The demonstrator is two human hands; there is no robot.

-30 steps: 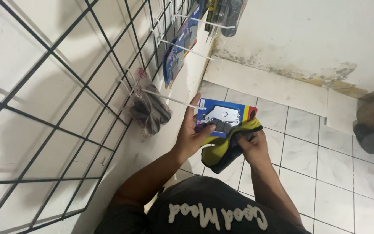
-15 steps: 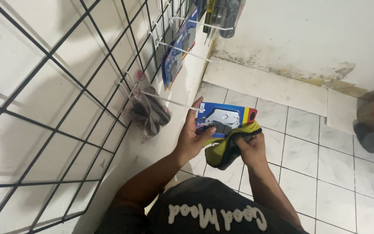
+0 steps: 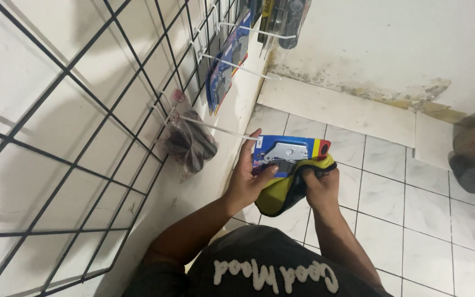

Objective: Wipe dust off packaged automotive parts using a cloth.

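One blue blister pack [image 3: 287, 154] pinched in left hand [image 3: 248, 184]; one yellow cloth [image 3: 284, 190] bunched in right hand [image 3: 320, 187], pressed against pack.

The person wears a dark, near-black top [image 3: 259, 264] with pale looping lettering across the chest — well below the fingers [image 3: 264, 171]. Both forearms are bare — no sleeves, watch, rings or gloves show anywhere near the fingers.

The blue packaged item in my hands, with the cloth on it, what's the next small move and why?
Probably keep wiping: slide the yellow cloth up across the blue package. The right hand presses the cloth only at its lower edge, while the left hand steadies it, so the upper face is still uncovered.
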